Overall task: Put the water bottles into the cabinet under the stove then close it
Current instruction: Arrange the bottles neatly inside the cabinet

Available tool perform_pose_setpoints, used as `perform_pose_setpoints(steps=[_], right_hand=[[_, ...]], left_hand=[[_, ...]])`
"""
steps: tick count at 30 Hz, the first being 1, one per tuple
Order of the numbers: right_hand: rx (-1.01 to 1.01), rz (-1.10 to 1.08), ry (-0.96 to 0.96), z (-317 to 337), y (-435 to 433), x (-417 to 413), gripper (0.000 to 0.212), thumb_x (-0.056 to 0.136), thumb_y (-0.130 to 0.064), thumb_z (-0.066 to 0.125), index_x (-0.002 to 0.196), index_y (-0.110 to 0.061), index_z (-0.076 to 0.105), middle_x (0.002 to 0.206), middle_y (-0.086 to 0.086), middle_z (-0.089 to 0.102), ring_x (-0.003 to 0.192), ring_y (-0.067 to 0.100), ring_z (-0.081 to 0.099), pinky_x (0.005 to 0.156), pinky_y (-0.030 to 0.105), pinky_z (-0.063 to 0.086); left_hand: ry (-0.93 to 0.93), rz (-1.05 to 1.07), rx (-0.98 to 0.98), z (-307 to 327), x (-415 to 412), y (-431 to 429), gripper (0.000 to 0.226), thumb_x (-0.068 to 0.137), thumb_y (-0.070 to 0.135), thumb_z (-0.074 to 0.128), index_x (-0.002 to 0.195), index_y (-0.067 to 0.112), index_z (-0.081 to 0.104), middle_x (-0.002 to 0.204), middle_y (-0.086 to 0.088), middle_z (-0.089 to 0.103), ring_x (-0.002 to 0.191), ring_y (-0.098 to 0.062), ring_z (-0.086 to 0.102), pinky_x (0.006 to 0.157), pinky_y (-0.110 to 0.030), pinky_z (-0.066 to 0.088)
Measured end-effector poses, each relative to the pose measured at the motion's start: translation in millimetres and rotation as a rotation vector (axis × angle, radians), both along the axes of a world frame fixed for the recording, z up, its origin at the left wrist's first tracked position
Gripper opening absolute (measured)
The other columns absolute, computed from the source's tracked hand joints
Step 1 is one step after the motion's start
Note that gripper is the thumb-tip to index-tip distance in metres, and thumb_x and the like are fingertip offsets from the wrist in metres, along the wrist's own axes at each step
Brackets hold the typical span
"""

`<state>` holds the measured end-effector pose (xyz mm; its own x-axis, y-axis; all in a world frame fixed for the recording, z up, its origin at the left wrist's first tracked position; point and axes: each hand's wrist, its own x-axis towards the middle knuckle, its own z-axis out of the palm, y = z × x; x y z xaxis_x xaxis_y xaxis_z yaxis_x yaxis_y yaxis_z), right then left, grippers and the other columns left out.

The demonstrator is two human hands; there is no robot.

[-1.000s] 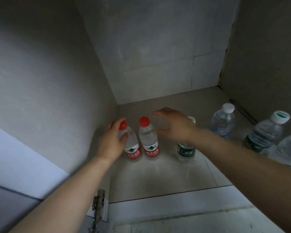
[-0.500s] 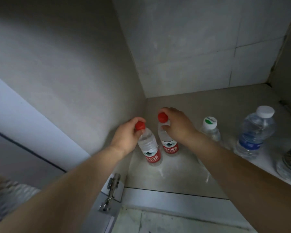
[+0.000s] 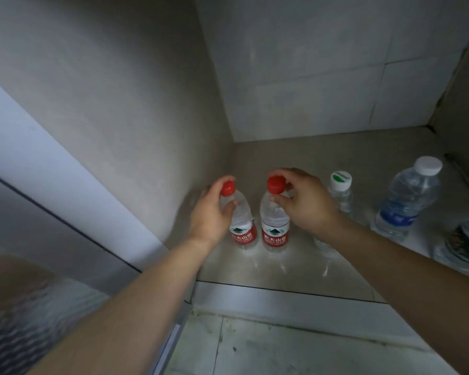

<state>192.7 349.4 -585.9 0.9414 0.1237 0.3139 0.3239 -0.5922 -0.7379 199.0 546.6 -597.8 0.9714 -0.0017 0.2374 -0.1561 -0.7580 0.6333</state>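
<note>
Two small red-capped water bottles with red labels stand side by side on the cabinet floor (image 3: 322, 158) near the left wall. My left hand (image 3: 210, 215) is wrapped around the neck of the left red-capped bottle (image 3: 243, 228). My right hand (image 3: 305, 201) pinches the neck of the right red-capped bottle (image 3: 274, 226) just under its cap. Behind my right wrist stands a green-and-white-capped bottle (image 3: 341, 189), partly hidden. Further right is a white-capped bottle with a blue label (image 3: 406, 201), and a dark-labelled bottle (image 3: 463, 244) is cut off by the frame edge.
The cabinet has a grey left wall (image 3: 119, 104), a tiled back wall (image 3: 322, 63) and a right wall (image 3: 466, 104). A white sill (image 3: 282, 301) runs along the front, with floor tiles below. The open door (image 3: 25, 198) is at the left.
My right hand came off the green-capped bottle and closed on the second red-capped bottle. The view has shifted left and closer; both red-capped bottles stand a little nearer the left wall.
</note>
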Motion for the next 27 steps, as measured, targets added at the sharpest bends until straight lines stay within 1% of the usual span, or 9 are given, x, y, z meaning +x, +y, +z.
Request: perform_pose_setpoints(steps=[4,6,9,11,14,16,18,21,27], right_hand=[[-0.073,0.08,0.038,3.6,12.7,-1.7,0.043,0.077,-0.012,0.07,0.118,-0.015,0.055,0.113,0.007,0.062,0.1,0.02,0.057,0.085,0.022,0.041],[-0.11,0.1,0.07,4.4,17.7,-3.9,0.051,0.074,-0.013,0.071,0.121,-0.017,0.05,0.115,0.006,0.06,0.102,0.019,0.056,0.084,0.022,0.041],[-0.128,0.084,0.096,0.4,21.1,-8.7,0.059,0.073,-0.008,0.071,0.124,-0.019,0.043,0.114,0.004,0.059,0.098,0.016,0.054,0.08,0.021,0.039],[-0.121,0.052,0.09,-2.1,21.9,-9.9,0.06,0.074,-0.006,0.07,0.125,-0.022,0.042,0.115,0.004,0.059,0.1,0.017,0.056,0.083,0.027,0.044],[-0.078,0.004,0.087,-3.4,24.1,-5.5,0.059,0.075,-0.007,0.071,0.126,-0.021,0.044,0.119,0.003,0.059,0.105,0.019,0.056,0.089,0.028,0.045],[-0.067,-0.012,0.085,-3.3,26.6,1.6,0.06,0.075,-0.01,0.073,0.127,-0.022,0.045,0.121,0.002,0.059,0.107,0.019,0.056,0.088,0.025,0.043],[-0.072,-0.027,0.067,-2.8,29.1,10.6,0.061,0.074,-0.011,0.074,0.127,-0.024,0.046,0.122,0.001,0.058,0.106,0.017,0.055,0.086,0.021,0.039],[-0.077,-0.045,0.037,-2.0,31.1,21.6,0.06,0.074,-0.012,0.074,0.127,-0.023,0.048,0.121,0.002,0.058,0.103,0.015,0.054,0.083,0.016,0.035],[-0.08,-0.025,0.043,-15.2,31.6,30.5,0.061,0.076,-0.011,0.072,0.129,-0.023,0.044,0.125,0.004,0.056,0.11,0.022,0.054,0.089,0.026,0.042]], left_hand=[[-0.072,-0.062,0.001,-7.2,4.7,4.4,0.051,0.083,0.013,0.065,0.129,0.029,0.049,0.116,-0.007,0.059,0.106,-0.022,0.054,0.09,-0.028,0.041],[-0.048,-0.112,-0.043,-8.2,7.6,3.7,0.054,0.083,0.012,0.065,0.131,0.026,0.046,0.117,-0.009,0.058,0.107,-0.022,0.055,0.09,-0.027,0.04],[0.047,-0.187,-0.139,-6.0,10.5,5.3,0.061,0.081,0.011,0.068,0.134,0.027,0.042,0.12,-0.002,0.06,0.109,-0.02,0.057,0.093,-0.028,0.042],[0.055,-0.22,-0.149,-5.7,9.4,9.7,0.064,0.079,0.014,0.072,0.134,0.029,0.042,0.115,0.002,0.061,0.103,-0.022,0.059,0.089,-0.025,0.042],[0.043,-0.198,-0.186,-5.5,9.2,18.7,0.062,0.08,0.013,0.072,0.131,0.033,0.044,0.105,0.004,0.061,0.097,-0.031,0.059,0.086,-0.03,0.045],[0.058,-0.176,-0.206,-4.9,14.5,23.2,0.061,0.081,0.014,0.071,0.13,0.036,0.043,0.112,0.002,0.062,0.103,-0.025,0.06,0.095,-0.035,0.046],[0.062,-0.166,-0.188,-5.3,20.3,26.6,0.062,0.081,0.015,0.071,0.13,0.039,0.042,0.116,0.002,0.063,0.109,-0.02,0.059,0.098,-0.04,0.046],[0.046,-0.145,-0.171,-6.8,25.7,29.8,0.063,0.081,0.012,0.07,0.131,0.037,0.043,0.118,0.002,0.063,0.11,-0.021,0.059,0.097,-0.037,0.046],[0.032,-0.137,-0.17,-7.4,31.6,28.3,0.062,0.084,0.009,0.066,0.136,0.029,0.039,0.123,-0.003,0.06,0.114,-0.02,0.056,0.098,-0.03,0.042]])
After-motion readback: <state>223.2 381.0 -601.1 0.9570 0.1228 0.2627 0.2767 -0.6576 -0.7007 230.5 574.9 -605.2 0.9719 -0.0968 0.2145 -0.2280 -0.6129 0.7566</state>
